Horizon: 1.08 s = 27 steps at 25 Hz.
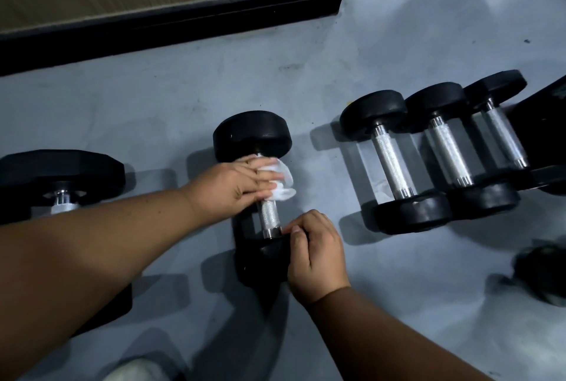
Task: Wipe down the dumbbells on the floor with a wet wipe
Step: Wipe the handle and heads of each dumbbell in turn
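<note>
Centre dumbbell (260, 197) lies on the grey floor (183, 99), handle pointing away. White wet wipe (280, 180) is wrapped round the upper handle and clasped by the left hand (235, 186), fingers curled over it. Near head is gripped by the right hand (315, 253), thumb apparently at the collar. Three smaller dumbbells (435, 151) are lined up to the right, touching.

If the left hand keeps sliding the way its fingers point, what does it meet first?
Past the white wet wipe it holds, the left hand probably meets bare grey floor, then the nearest black-ended dumbbell with the knurled steel bar; depth is unclear.
</note>
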Each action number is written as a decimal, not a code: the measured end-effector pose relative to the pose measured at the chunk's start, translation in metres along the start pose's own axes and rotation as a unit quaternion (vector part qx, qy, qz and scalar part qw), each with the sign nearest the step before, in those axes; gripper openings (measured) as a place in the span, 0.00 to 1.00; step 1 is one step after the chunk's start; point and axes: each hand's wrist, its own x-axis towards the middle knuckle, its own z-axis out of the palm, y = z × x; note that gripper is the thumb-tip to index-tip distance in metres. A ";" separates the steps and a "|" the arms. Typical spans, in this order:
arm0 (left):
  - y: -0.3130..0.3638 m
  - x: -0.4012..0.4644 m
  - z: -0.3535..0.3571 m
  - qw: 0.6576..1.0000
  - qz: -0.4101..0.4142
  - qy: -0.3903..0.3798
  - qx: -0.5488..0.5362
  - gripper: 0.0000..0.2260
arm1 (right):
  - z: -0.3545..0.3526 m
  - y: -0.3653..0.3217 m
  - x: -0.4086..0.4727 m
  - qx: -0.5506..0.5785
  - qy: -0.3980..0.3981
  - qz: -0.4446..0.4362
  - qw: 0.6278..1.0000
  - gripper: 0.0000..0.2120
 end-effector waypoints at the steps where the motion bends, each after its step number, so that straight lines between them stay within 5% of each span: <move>1: -0.002 0.003 0.000 1.000 -0.008 0.015 0.004 0.16 | -0.004 -0.003 0.003 -0.024 -0.008 0.002 1.000 0.12; 4: 0.004 -0.005 0.016 0.999 -0.006 0.032 0.034 0.18 | -0.009 -0.028 0.011 -0.198 -0.045 -0.031 0.979 0.13; 6: 0.017 -0.005 0.024 0.997 -0.057 0.013 -0.049 0.19 | -0.002 -0.051 0.011 -0.253 -0.076 0.028 0.964 0.16; 12: 0.010 -0.021 0.028 0.998 0.065 -0.014 0.011 0.15 | 0.025 -0.057 -0.010 -0.234 0.010 0.040 0.971 0.08; 23: 0.005 -0.010 0.019 0.999 0.004 0.035 -0.021 0.21 | 0.016 -0.041 -0.006 -0.219 0.058 0.010 0.974 0.08; 27: 0.014 -0.024 0.032 0.996 0.082 -0.044 -0.001 0.16 | 0.016 -0.041 -0.007 -0.217 0.059 0.012 0.974 0.08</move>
